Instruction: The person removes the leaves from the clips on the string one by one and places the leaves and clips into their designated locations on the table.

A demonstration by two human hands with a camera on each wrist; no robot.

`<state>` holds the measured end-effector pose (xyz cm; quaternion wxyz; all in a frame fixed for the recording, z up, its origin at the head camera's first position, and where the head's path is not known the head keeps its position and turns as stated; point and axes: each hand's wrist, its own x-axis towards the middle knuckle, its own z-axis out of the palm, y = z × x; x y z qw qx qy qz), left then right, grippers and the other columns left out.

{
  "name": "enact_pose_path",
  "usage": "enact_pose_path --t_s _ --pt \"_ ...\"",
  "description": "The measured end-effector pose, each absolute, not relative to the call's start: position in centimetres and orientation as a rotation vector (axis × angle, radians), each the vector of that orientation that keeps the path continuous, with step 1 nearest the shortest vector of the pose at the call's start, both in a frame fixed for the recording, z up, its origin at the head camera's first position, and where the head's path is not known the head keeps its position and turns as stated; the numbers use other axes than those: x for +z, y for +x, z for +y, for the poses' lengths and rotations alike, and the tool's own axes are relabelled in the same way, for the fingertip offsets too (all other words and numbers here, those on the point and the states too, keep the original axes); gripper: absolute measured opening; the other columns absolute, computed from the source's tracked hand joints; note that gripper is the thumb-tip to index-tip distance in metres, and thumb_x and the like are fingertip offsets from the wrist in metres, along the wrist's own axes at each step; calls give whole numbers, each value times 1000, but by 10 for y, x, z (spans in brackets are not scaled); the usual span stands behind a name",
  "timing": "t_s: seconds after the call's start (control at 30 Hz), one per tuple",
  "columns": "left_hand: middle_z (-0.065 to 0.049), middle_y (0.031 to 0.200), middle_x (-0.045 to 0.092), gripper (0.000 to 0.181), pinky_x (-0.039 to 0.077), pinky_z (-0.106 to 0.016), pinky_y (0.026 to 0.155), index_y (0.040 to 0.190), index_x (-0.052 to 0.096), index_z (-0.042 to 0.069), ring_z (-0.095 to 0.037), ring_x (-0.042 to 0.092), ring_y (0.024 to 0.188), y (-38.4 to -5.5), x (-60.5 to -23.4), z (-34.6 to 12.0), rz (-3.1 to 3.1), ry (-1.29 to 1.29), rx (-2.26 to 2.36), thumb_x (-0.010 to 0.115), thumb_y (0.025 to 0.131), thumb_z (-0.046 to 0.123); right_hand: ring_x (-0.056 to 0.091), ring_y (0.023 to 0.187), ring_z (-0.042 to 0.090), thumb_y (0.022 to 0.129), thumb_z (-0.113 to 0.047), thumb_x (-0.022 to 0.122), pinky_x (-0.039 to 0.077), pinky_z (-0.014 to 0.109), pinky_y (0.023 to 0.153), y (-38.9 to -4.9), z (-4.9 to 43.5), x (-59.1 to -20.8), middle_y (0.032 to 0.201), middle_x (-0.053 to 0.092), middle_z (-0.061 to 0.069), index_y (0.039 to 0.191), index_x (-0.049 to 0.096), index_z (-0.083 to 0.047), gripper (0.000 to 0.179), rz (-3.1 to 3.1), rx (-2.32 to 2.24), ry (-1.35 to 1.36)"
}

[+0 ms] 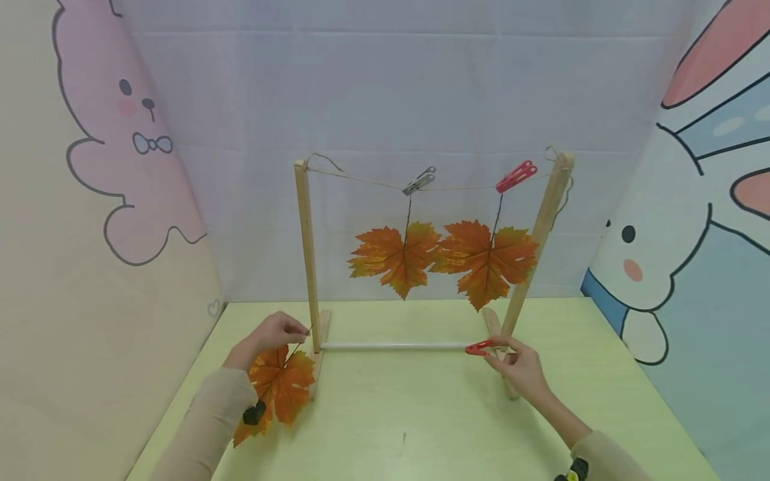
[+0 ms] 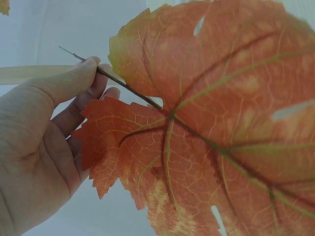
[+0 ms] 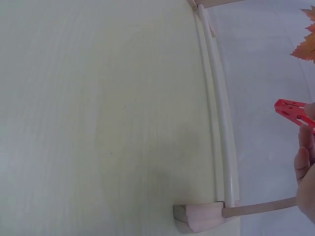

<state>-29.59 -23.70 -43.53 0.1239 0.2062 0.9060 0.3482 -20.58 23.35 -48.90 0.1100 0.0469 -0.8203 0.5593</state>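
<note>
My left hand (image 1: 278, 334) pinches the thin dark stem of an orange maple leaf (image 1: 283, 386) between thumb and fingers, left of the frame's left post. In the left wrist view the leaf (image 2: 236, 98) spreads out large beside the hand (image 2: 44, 123), with the stem tip poking past the thumb. Near the right post, my right hand (image 1: 519, 366) grips a red clothespin (image 1: 478, 348) by its handle end. That clothespin (image 3: 291, 111) points away from the fingers (image 3: 305, 152) in the right wrist view.
A wooden frame with a left post (image 1: 305, 247), a right post (image 1: 538, 247) and a white crossbar (image 1: 391, 346) stands on the table (image 1: 373, 414). From its string, a grey clothespin (image 1: 419, 180) and another red clothespin (image 1: 516, 176) each hold a hanging maple leaf (image 1: 397, 257).
</note>
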Motion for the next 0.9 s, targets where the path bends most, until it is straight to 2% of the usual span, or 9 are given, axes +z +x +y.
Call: enact_pose_path --t_s 0.17,0.23,0.33,0.57,0.77,0.9 --pt "-16 91 68 16 49 -43 78 95 68 -7 -31 62 89 -295 -448 -237 2669 606 990 62 83 3 34 38 1 75 -8 73 29 19 34 -206 235 -510 75 57 -4 103 63 -1 30 -2408 1642 108" --pt "-15 89 68 15 50 -42 77 93 69 -6 -30 63 87 -293 -453 -237 2693 612 965 62 83 3 32 36 0 75 -7 72 28 19 32 -205 234 -516 75 60 0 102 62 0 29 -2397 1649 115" --pt "-14 86 68 14 50 -41 74 91 69 -6 -27 63 83 -290 -459 -235 2713 624 951 63 82 2 34 35 -1 75 -5 72 28 19 31 -204 233 -522 87 63 6 101 62 1 28 -2374 1664 107" --pt "-13 82 68 12 50 -32 66 89 69 -8 -17 60 75 -286 -473 -230 2708 657 972 62 81 -2 33 35 -1 76 3 68 30 19 33 -196 227 -514 100 59 27 102 61 8 28 -2365 1701 40" --pt "-18 84 67 14 52 -31 65 91 67 -12 -24 64 75 -287 -486 -226 2677 672 1039 61 81 -4 37 36 0 76 -3 71 34 21 34 -200 236 -540 100 60 25 102 62 6 29 -2374 1687 15" --pt "-18 84 67 13 52 -31 64 91 67 -11 -24 65 73 -289 -495 -224 2675 683 1052 61 80 -5 40 38 2 76 -3 71 35 21 35 -200 237 -551 101 61 24 104 62 4 30 -2369 1728 -33"
